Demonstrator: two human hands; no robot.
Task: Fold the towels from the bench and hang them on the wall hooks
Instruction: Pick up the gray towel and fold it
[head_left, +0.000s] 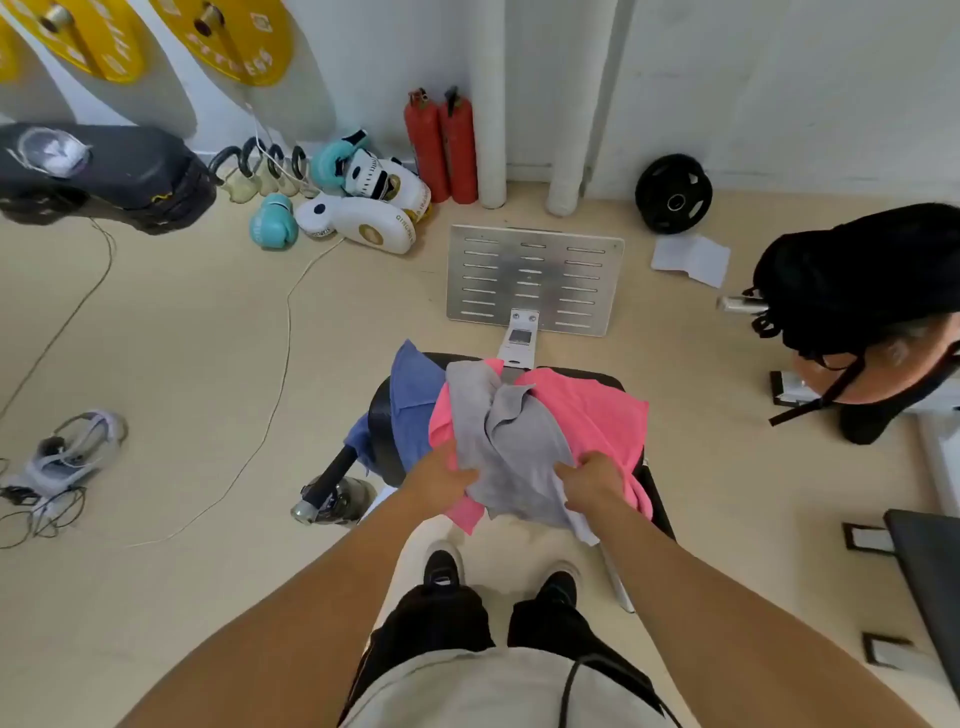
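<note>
Our fingers are curled into the cloth: the left hand grips the near left edge of the grey towel, and the right hand grips its near right edge. We see this towel lying crumpled on top of the pink towel, which covers the black bench. A blue towel hangs over the left side of the bench, partly under the pink one. Behind the bench, a metal plate stands on the floor.
</note>
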